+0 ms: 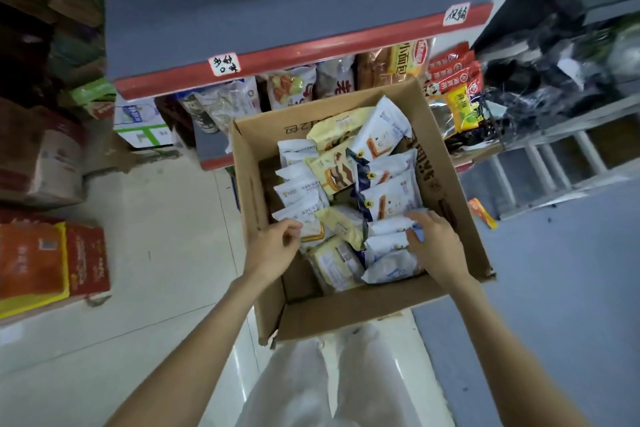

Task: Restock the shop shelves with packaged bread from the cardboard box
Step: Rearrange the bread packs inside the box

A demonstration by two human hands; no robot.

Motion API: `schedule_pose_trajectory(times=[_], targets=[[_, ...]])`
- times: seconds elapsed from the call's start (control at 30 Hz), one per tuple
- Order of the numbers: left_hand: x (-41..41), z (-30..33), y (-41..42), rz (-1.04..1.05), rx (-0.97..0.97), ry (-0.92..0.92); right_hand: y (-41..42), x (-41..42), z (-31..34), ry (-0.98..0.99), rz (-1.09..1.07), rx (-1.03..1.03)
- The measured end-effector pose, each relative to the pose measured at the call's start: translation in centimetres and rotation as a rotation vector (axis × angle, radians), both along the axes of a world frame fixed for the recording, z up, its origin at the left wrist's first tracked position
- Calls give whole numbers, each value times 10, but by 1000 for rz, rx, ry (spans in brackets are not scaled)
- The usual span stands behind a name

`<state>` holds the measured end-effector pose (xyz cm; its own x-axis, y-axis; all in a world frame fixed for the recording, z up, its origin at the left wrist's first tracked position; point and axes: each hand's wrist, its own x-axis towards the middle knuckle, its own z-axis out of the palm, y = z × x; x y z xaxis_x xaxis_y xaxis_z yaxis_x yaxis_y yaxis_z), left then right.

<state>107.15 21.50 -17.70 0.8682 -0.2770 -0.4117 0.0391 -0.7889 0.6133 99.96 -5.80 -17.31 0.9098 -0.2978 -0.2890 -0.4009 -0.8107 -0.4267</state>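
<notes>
left hand (277,244) curled, pinching white packet (294,218) | right hand (434,239) gripping packets (391,229)

My arms bare from wrist up past elbow, no sleeves in view. My left hand (273,246) and right hand (434,243) bare: no gloves, no rings, no watch, no bracelets. Nails short, unpainted as far as visible. My legs in loose white trousers (332,381), light fabric, soft folds.
</notes>
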Motion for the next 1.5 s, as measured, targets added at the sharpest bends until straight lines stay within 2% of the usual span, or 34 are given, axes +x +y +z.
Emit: schedule_pose_trajectory(times=[0.23,0.33,0.5,0.63,0.8,0.93,1.0,1.03,1.17,1.23,1.3,1.4,1.43,1.5], targets=[[85,-40,-59,-72,112,-102,-52,97,-65,-57,112,-29],[121,-65,-95,-42,48,-136,-72,145,-94,-112,155,3],[160,-100,-170,-66,-15,-103,-92,183,-131,106,320,-88],[181,-116,-212,-125,2,-173,-97,183,-151,103,465,-183],[181,-125,-229,-161,87,-320,-99,192,-151,193,591,-452],[173,-131,-220,-203,101,-275,-105,205,-138,325,732,-493],[169,-133,-213,-134,47,-206,-107,203,-130,340,752,-388],[166,-133,-209,-66,9,-159,-108,200,-129,315,704,-270],[155,-129,-191,215,-151,21,-105,179,-129,128,190,425],[149,-126,-183,282,-254,59,-97,171,-135,76,99,489],[142,-122,-177,309,-307,64,-91,165,-148,81,148,357],[134,-109,-169,360,-312,11,-88,157,-156,38,317,-11],[131,-102,-165,382,-312,-22,-87,154,-151,-31,365,-93],[126,-83,-152,421,-302,-89,-82,150,-132,-231,426,-120]])
